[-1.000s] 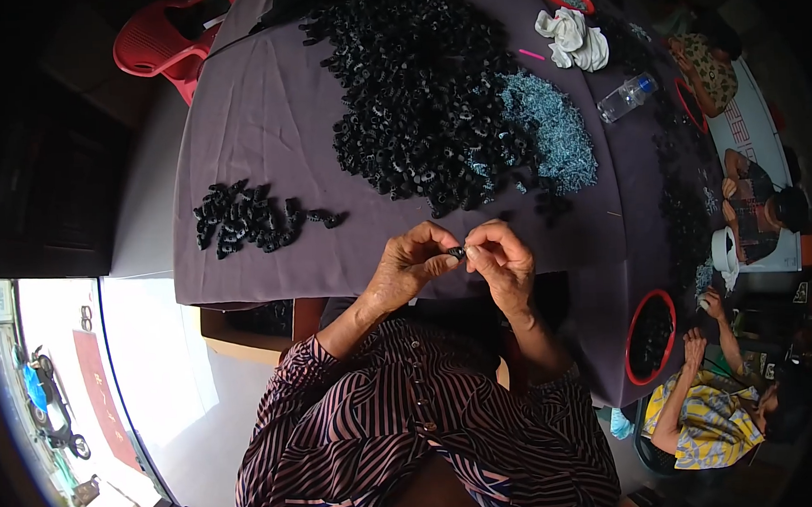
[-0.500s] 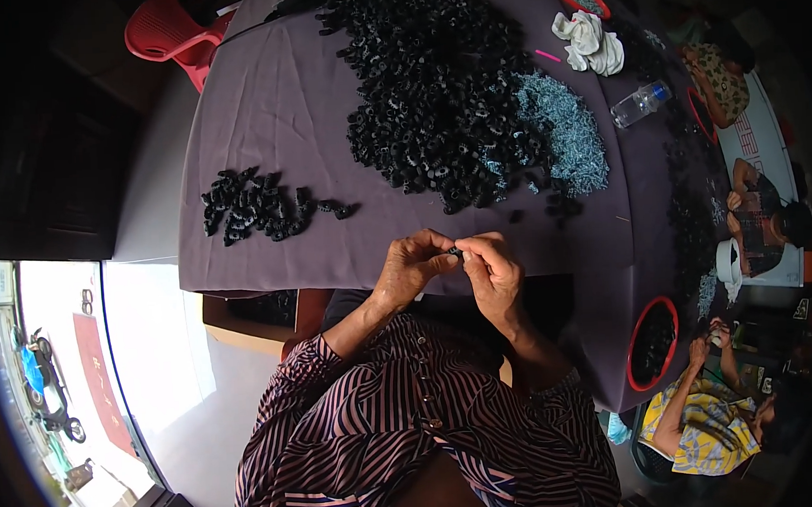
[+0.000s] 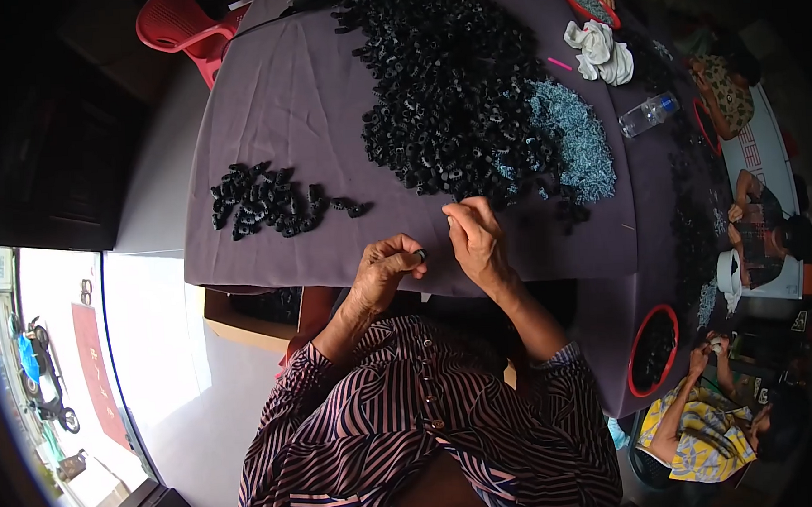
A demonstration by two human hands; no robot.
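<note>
Left hand (image 3: 384, 271): low centre of frame, fingers pinched on a small black part (image 3: 420, 254).
Right hand (image 3: 476, 241): fingertips pinched together, contents too small to tell.
Change: hands were joined a second ago; now parted, the right nearer the big black pile (image 3: 444, 89).
Small pile (image 3: 272, 205): left of centre.

Place: a small workshop where people are sitting and putting little parts together by hand.
Table: a big table (image 3: 264, 124) in a purple cloth is holding the work.
Parts: a huge black pile (image 3: 444, 80) is lying in the middle, a blue-grey pile (image 3: 573, 137) is touching it, and a small black pile (image 3: 268, 201) is sitting near the left edge.
Bowls: a red bowl (image 3: 653, 351) of black parts is standing at the right edge.
People: other workers (image 3: 703, 413) are sitting along the right side.
</note>
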